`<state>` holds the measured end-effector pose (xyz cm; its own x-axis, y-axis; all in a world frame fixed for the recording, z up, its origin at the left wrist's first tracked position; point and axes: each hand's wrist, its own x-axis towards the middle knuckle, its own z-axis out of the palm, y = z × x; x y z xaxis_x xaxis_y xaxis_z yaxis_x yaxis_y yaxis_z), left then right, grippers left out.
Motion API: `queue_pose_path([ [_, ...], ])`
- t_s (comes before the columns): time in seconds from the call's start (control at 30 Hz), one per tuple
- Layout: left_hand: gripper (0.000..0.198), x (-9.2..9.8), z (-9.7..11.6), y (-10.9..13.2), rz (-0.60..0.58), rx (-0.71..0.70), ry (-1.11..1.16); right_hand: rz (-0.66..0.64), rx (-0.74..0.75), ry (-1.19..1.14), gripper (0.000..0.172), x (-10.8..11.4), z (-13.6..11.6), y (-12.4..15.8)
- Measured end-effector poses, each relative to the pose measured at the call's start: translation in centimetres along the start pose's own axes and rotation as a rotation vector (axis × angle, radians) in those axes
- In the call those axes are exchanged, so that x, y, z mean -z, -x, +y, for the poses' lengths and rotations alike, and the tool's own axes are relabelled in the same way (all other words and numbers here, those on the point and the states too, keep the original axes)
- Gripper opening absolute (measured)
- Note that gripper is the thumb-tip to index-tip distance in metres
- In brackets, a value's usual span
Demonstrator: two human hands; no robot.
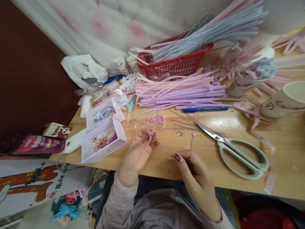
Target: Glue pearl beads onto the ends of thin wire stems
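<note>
My left hand (pixel 139 151) rests on the wooden table (pixel 281 165) with its fingertips pinched on a thin wire (pixel 157 141). My right hand (pixel 193 173) is closed on another thin wire that stands upright, with a pink bead (pixel 193 135) on its top end. A row of loose pink beads (pixel 152 120) lies just beyond my left hand. More thin wires (pixel 188 125) lie fanned out beside them, under the blades of green-handled scissors (pixel 238 152).
Two open white boxes (pixel 102 133) hold beads at the left. Pink and purple pipe cleaners (pixel 181 93), a blue pen (pixel 205 109), a red basket (pixel 176 65) of pale blue pipe cleaners and paper cups (pixel 283 101) fill the back. Small bags and a white plastic bag (pixel 83 71) lie at the far left.
</note>
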<state>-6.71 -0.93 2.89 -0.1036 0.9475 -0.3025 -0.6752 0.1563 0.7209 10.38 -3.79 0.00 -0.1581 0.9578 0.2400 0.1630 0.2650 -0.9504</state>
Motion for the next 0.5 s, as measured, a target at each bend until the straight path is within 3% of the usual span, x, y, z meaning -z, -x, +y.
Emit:
queue_pose_path([
  [0.5, 0.024, 0.35, 0.32, 0.07, 0.002, -0.032, -0.079, 0.015, -0.003, -0.03, 0.014, -0.03, 0.04, 0.17],
])
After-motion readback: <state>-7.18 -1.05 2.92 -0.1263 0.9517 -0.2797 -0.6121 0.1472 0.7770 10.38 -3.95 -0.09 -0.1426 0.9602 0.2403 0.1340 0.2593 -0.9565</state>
